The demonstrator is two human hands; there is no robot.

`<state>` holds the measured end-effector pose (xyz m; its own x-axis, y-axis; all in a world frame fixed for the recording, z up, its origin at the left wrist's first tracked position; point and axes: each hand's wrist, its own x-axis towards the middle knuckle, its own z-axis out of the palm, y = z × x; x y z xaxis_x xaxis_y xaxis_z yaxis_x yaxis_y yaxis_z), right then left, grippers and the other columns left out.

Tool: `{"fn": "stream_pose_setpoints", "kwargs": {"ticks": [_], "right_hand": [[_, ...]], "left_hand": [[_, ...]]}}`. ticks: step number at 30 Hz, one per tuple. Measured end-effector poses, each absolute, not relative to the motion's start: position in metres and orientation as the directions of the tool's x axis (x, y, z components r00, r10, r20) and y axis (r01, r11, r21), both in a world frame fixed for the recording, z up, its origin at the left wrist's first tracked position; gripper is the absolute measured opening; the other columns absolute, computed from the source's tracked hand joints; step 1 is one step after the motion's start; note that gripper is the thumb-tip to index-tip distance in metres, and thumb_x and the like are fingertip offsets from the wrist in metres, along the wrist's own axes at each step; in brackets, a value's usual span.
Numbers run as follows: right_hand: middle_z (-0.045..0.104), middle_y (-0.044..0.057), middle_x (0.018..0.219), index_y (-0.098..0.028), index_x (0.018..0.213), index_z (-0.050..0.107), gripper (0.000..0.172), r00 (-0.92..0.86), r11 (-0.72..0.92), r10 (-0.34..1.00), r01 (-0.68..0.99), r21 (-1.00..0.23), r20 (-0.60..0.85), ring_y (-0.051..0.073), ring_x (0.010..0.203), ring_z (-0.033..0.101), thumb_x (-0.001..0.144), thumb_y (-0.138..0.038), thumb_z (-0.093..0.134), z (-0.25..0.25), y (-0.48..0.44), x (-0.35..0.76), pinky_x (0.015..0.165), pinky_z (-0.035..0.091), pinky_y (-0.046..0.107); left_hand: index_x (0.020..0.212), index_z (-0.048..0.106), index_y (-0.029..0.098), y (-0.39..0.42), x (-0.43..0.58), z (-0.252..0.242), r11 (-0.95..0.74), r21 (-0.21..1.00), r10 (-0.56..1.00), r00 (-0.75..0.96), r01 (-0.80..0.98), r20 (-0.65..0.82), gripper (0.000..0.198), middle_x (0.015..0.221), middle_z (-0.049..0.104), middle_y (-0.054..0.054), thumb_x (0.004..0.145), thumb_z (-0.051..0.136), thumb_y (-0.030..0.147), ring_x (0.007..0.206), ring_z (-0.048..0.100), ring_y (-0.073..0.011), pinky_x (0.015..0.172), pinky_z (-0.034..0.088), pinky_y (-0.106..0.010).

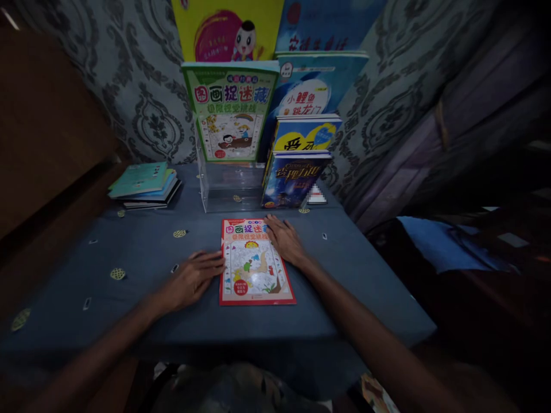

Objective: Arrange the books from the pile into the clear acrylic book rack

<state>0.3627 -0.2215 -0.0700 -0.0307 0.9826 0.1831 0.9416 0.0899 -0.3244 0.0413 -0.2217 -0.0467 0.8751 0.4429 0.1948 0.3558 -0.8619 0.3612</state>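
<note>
A red-bordered picture book (253,275) lies closed and face up on the table in front of me. My left hand (192,279) rests by its left edge, fingers stretched out and the tips touching the edge. Across the upper right part of the cover lies my right hand (284,238), its fingers flat and covering some of the title. Behind the book stands a clear acrylic book rack (232,186). Its left side holds a green-bordered picture book (230,115), and a dark blue book (295,180) stands at the front of its right side.
A stack of thin books (144,183) lies at the table's back left. More upright books, including a yellow one (228,28), fill the rack's upper tiers. Patterned wallpaper (157,126) is behind. A tied curtain (396,149) hangs at the right, past the grey tablecloth (142,241).
</note>
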Motion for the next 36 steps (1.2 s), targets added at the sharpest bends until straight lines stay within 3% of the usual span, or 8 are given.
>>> {"fn": "stream_pose_setpoints", "kwargs": {"ticks": [6,11,14,19,25,36], "right_hand": [[0.046,0.013,0.152,-0.015,0.144,0.049,0.048,-0.038,0.102,0.978,0.943,-0.316,0.203,0.024,0.143,0.040,0.100,-0.026,0.031,-0.071,-0.221,0.364,0.117,0.029,0.051],[0.046,0.014,0.152,-0.014,0.143,0.050,0.049,-0.041,0.104,0.979,0.945,-0.310,0.201,0.025,0.143,0.040,0.100,-0.026,0.031,-0.072,-0.221,0.364,0.117,0.029,0.051],[0.046,0.013,0.153,-0.017,0.144,0.050,0.048,-0.050,0.117,0.976,0.943,-0.310,0.213,0.024,0.143,0.040,0.100,-0.026,0.032,-0.074,-0.220,0.365,0.117,0.029,0.052],[0.047,0.011,0.152,-0.019,0.143,0.050,0.046,-0.050,0.113,0.977,0.946,-0.303,0.210,0.023,0.143,0.041,0.101,-0.027,0.032,-0.075,-0.219,0.366,0.117,0.030,0.051],[0.042,0.015,0.155,-0.012,0.145,0.047,0.048,-0.051,0.094,0.987,0.952,-0.290,0.151,0.024,0.146,0.036,0.101,-0.025,0.033,-0.069,-0.223,0.364,0.119,0.027,0.050],[0.045,0.010,0.153,-0.021,0.148,0.045,0.048,-0.204,0.259,0.961,0.897,-0.359,0.185,0.024,0.145,0.036,0.101,-0.029,0.037,-0.073,-0.322,0.358,0.118,0.030,0.054]], "left_hand": [[0.130,0.062,0.027,-0.267,0.025,-0.041,-0.878,0.403,0.351,0.920,0.258,0.176,0.046,0.134,0.065,-0.008,0.091,0.042,0.010,0.132,0.055,-0.0218,0.114,0.037,-0.051],[0.123,0.066,0.025,-0.264,0.030,-0.038,-0.856,0.452,0.375,0.904,0.252,0.205,0.040,0.126,0.070,-0.009,0.093,0.044,0.012,0.124,0.061,-0.0206,0.113,0.040,-0.047],[0.124,0.066,0.024,-0.240,0.049,-0.039,-0.859,0.408,0.420,0.881,0.308,0.218,0.035,0.128,0.068,-0.009,0.097,0.045,0.020,0.121,0.062,-0.0209,0.112,0.041,-0.046],[0.137,0.054,0.017,-0.190,0.101,-0.044,-0.842,0.314,0.515,0.826,0.438,0.229,0.041,0.146,0.054,-0.014,0.099,0.045,0.030,0.137,0.048,-0.0241,0.116,0.036,-0.048],[0.142,0.048,0.014,-0.167,0.133,-0.061,-0.814,0.239,0.572,0.802,0.529,0.171,0.048,0.154,0.043,-0.016,0.100,0.042,0.038,0.145,0.037,-0.0248,0.120,0.026,-0.049],[0.145,0.046,0.016,-0.171,0.133,-0.065,-0.798,0.248,0.594,0.785,0.549,0.177,0.050,0.155,0.041,-0.014,0.100,0.040,0.038,0.147,0.034,-0.0242,0.121,0.024,-0.049]]}}
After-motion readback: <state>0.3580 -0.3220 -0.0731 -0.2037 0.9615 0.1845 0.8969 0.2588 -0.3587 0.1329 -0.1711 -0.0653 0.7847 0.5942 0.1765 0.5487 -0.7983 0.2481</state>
